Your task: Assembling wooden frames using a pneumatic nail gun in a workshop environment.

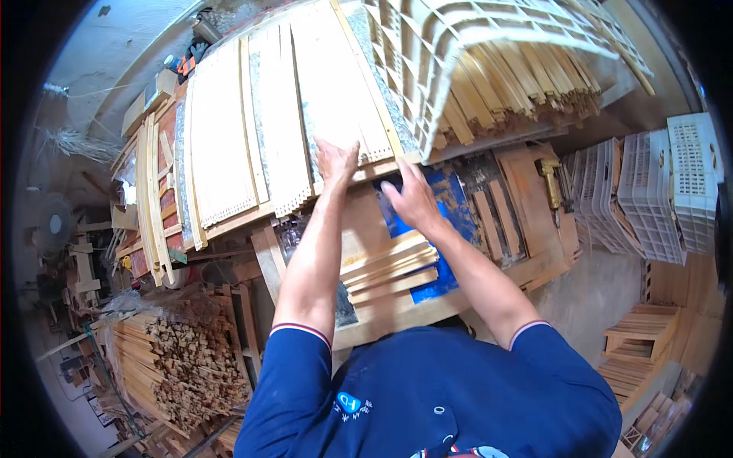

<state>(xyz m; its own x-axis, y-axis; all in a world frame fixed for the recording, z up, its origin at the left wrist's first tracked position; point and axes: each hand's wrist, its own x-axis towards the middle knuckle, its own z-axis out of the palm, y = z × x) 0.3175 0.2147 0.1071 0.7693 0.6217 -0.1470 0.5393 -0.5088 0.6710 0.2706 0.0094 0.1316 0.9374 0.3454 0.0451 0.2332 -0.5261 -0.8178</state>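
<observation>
My left hand (pixel 336 160) is at the near edge of a wide row of pale wooden strips (pixel 336 84), its fingers apart and touching or just over the strip ends. My right hand (pixel 416 200) is just off the right corner of that row, fingers stretched and thumb apart, with nothing visible in it. A narrower group of strips (pixel 279 114) lies left of my left hand, and another wide row (pixel 221 137) lies beyond it. Between my forearms, a small stack of wooden strips (pixel 391 267) rests on the workbench (pixel 366 225), partly over a blue patch (pixel 447 282).
A white plastic crate (pixel 439 84) full of wooden strips stands at far right. A brass-coloured power tool (pixel 550 187) lies at the bench's right end. White crates (pixel 649 191) stand on the right. A large bundle of strips (pixel 191 366) sits lower left, beyond it a fan (pixel 55 223).
</observation>
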